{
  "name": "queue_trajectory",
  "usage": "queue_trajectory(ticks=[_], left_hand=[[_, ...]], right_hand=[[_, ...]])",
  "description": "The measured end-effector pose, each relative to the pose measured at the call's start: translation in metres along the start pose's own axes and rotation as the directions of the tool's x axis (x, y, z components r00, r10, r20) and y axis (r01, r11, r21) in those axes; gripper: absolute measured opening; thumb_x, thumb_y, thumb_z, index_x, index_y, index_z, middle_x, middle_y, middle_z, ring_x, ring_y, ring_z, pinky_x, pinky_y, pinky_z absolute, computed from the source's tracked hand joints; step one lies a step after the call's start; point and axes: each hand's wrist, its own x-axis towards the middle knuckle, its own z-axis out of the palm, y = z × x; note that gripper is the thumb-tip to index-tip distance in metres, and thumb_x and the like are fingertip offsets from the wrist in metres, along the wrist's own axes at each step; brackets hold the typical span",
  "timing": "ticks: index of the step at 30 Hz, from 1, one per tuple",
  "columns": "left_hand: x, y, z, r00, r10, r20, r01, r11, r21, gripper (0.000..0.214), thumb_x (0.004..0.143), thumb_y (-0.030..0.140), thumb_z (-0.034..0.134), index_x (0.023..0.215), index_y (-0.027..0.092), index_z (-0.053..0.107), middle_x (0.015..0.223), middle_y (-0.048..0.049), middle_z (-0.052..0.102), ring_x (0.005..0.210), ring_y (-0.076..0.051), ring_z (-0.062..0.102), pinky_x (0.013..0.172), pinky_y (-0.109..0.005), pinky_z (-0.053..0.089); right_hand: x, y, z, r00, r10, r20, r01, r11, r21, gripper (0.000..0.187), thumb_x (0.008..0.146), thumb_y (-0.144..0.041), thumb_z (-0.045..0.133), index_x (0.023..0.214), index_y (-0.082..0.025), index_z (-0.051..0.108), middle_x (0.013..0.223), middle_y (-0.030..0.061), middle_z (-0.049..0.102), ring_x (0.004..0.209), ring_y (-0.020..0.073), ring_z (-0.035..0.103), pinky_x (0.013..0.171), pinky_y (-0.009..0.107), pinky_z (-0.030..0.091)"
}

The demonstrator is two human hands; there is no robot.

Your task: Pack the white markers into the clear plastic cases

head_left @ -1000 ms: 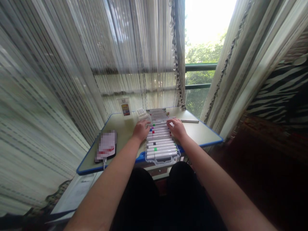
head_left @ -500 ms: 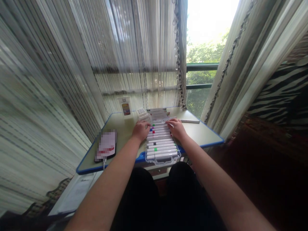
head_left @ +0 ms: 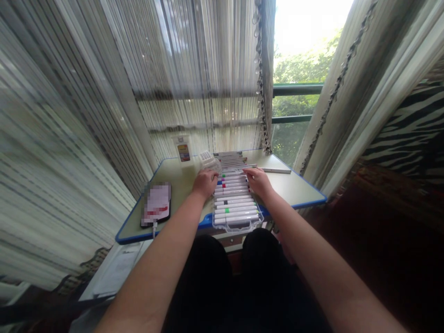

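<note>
A clear plastic marker case (head_left: 239, 226) with a carrying handle lies open at the table's near edge. Inside it is a row of white markers (head_left: 236, 216) with coloured bands, laid crosswise. My left hand (head_left: 206, 181) is closed at the case's left edge, its fingertips beside the far markers. Across from it, my right hand (head_left: 258, 181) has its thumb and fingers drawn together on the right edge. The small contact points under both sets of fingertips are partly hidden. More slim pens (head_left: 231, 158) lie in a row beyond the case.
The table (head_left: 180, 194) has a blue rim. A clear plastic box (head_left: 209, 161) stands behind my left hand. At the left lies a phone (head_left: 157, 203) with a cable. A labelled clear pouch (head_left: 183, 150) and a long pale bar (head_left: 274, 170) are farther back, before the curtains.
The camera view has shifted slightly, moving the table a little up and right in the picture. Both hands stay at the case's sides, with little visible change in their grip.
</note>
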Motion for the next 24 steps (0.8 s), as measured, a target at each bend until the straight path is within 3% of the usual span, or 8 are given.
queue_trajectory(ticks=[7,15,24], left_hand=[[-0.0001,0.0,0.0019,0.998,0.044,0.037,-0.044,0.999,0.004,0.029,0.086,0.018,0.046,0.097,0.014,0.073,0.102,-0.0093,0.07,0.104,-0.023,0.058,0.101,-0.036,0.042],[-0.0007,0.0007,0.0044,0.998,0.065,0.003,-0.065,0.998,0.009,0.027,0.084,0.016,0.048,0.096,0.014,0.072,0.101,-0.0098,0.069,0.104,-0.024,0.057,0.099,-0.037,0.044],[-0.0023,-0.0017,0.0036,0.997,0.044,-0.057,-0.045,0.999,-0.015,0.025,0.082,0.018,0.053,0.093,0.016,0.075,0.095,-0.0102,0.065,0.099,-0.024,0.058,0.095,-0.037,0.047]], right_hand=[[-0.0005,-0.0049,-0.0072,0.995,0.095,-0.039,-0.096,0.995,-0.006,0.025,0.08,-0.014,0.05,0.086,-0.019,0.074,0.091,0.008,0.071,0.089,0.0221,0.063,0.09,0.037,0.047],[-0.0029,-0.0062,-0.0077,0.997,0.077,-0.009,-0.077,0.997,0.015,0.023,0.078,-0.017,0.053,0.079,-0.021,0.075,0.086,0.0058,0.067,0.087,0.0204,0.061,0.092,0.036,0.045],[-0.0035,-0.0028,-0.0044,0.999,0.048,-0.018,-0.048,0.999,0.012,0.024,0.079,-0.019,0.053,0.085,-0.022,0.076,0.089,0.0063,0.063,0.087,0.0206,0.059,0.09,0.036,0.047]])
